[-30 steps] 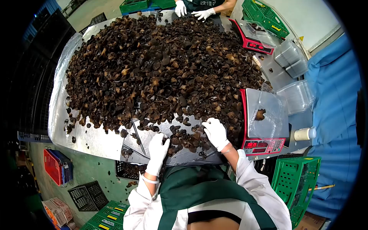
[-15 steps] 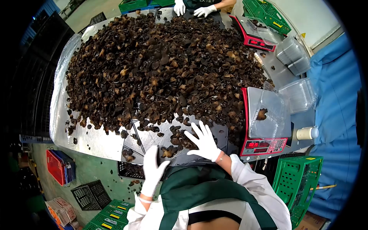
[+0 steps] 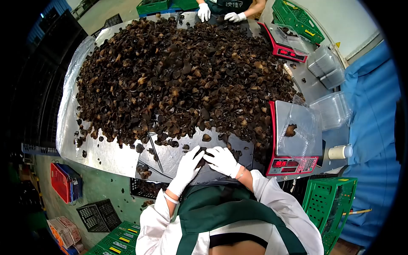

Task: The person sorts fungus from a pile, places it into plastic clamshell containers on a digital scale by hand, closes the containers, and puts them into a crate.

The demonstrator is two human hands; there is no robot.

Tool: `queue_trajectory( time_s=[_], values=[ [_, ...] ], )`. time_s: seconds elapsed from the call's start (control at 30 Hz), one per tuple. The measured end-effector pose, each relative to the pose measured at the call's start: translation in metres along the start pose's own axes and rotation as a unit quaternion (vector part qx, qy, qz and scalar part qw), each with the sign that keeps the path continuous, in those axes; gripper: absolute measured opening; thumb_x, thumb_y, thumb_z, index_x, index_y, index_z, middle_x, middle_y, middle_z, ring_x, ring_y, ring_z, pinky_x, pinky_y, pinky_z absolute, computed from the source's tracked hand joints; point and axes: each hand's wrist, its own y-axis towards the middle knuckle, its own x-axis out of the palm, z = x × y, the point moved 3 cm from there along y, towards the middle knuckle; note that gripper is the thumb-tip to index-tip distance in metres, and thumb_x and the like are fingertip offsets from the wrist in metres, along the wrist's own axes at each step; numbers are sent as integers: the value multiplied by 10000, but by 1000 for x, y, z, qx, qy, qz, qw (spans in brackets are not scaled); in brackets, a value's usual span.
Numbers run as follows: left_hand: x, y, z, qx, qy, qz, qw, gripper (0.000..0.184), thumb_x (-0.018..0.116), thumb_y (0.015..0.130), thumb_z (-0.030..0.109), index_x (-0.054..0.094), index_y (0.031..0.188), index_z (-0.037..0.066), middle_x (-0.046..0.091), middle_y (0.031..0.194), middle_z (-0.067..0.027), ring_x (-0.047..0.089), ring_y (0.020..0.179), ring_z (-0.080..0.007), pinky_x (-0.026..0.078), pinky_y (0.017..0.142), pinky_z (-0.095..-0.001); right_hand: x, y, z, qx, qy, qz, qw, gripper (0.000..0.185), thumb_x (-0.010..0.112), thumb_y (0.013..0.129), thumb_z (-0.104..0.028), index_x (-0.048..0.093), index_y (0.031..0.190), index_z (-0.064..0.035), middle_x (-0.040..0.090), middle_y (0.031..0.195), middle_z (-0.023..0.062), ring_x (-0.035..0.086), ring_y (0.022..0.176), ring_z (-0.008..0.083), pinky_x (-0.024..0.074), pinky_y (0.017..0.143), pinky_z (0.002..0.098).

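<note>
A large heap of dark brown fungus pieces [image 3: 178,80] covers the metal table [image 3: 112,155]. At the near edge, my white-gloved left hand [image 3: 189,165] and my white-gloved right hand [image 3: 222,161] are close together, fingertips almost meeting. Between and under them lie a few dark pieces [image 3: 202,160], mostly covered by the gloves. My fingers are bent over these pieces. To the right is a red scale [image 3: 293,165] bearing a clear plastic tray [image 3: 302,127] with one brown piece [image 3: 290,130] in it.
Across the table are a co-worker's gloved hands [image 3: 235,17] and a second red scale [image 3: 290,54]. Clear trays [image 3: 330,109] and a white-lidded jar [image 3: 340,151] stand at the right. Green crates [image 3: 325,208] and a black crate [image 3: 98,216] stand below the table. A dark thin rod [image 3: 155,153] lies left of my hands.
My hands were apart and spread half a second ago; they have come together over the pieces at the near edge. The loose pieces there are now more gathered between them.
</note>
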Motion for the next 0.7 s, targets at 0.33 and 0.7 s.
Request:
queue_trajectory(
  time_s=[0.33,0.7],
  values=[
    [-4,21,-2,-405,-704,90,577,289,535,940,225,593,1167,56,655,1056,-67,622,988,-224,510,833,-345,-14,-12,44,215,924,114,296,408,431,985,-316,455,1352,-141,550,1298,129,594,1094,320,532,813,526],
    [12,98,84,-288,-901,47,323,421,488,927,274,517,1274,38,486,1379,-142,443,1285,-362,371,1057,-515,-111,-41,52,133,916,324,195,462,331,991,-383,431,1372,-142,535,1295,155,546,1136,401,466,935,567]
  ],
)
